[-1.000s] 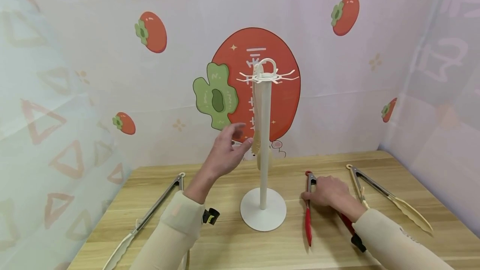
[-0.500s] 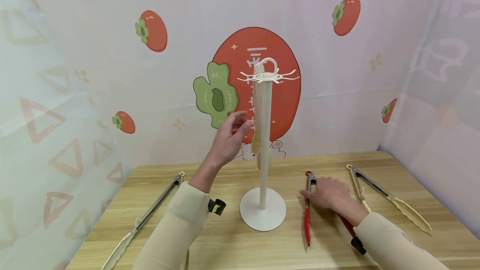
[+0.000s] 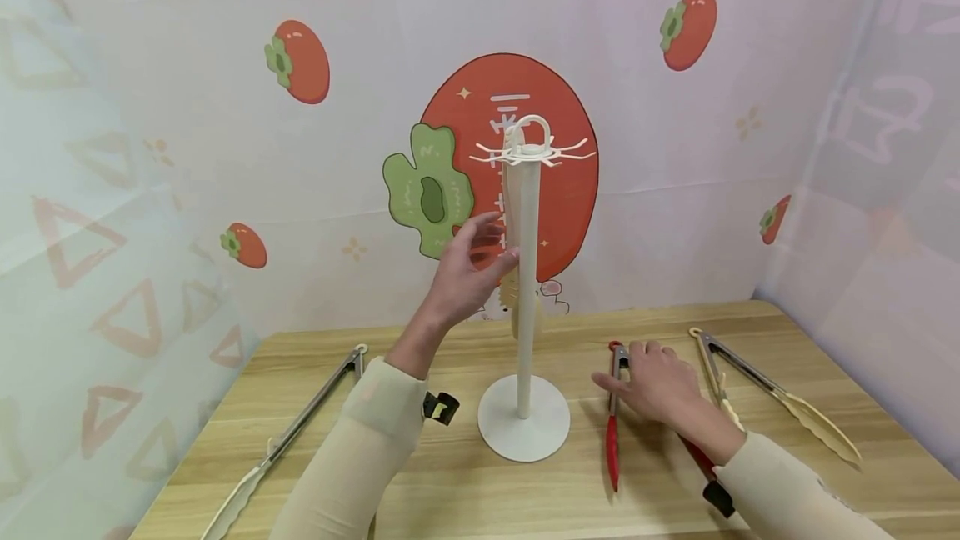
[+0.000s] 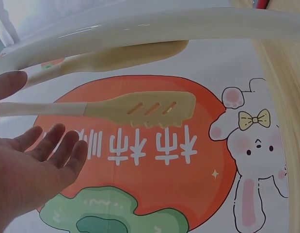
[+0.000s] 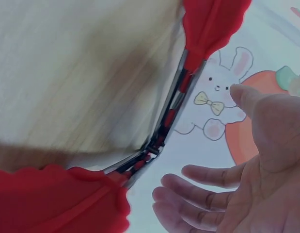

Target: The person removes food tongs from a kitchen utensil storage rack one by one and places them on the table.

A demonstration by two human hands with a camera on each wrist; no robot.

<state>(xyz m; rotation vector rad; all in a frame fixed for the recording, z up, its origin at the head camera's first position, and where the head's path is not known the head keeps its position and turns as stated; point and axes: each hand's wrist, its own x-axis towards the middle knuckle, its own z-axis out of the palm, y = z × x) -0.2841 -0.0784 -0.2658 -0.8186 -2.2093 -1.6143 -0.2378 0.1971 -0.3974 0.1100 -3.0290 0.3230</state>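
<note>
A white utensil stand [image 3: 528,290] rises from a round base, with hooks around its top. A beige slotted turner [image 4: 154,108] and a second beige utensil [image 4: 125,54] hang from it. My left hand [image 3: 467,269] is beside the pole, fingers spread and loosely bent by the turner's handle, holding nothing. In the left wrist view its thumb overlaps the second utensil's handle. My right hand [image 3: 660,380] hovers over red tongs [image 3: 612,444], which lie spread on the table. Its fingers are apart with nothing between them, close to the tongs' hinge end.
Cream-tipped tongs [image 3: 757,373] lie at the right of the wooden table [image 3: 442,490]. Another pair of tongs with pale tips [image 3: 311,408] lies on the left. A patterned cloth backdrop [image 3: 360,148] stands behind the table.
My left hand has risen, then moved right toward the hanging utensils and pole. The right hand's fingers have loosened and its thumb has spread outward above the red tongs.
</note>
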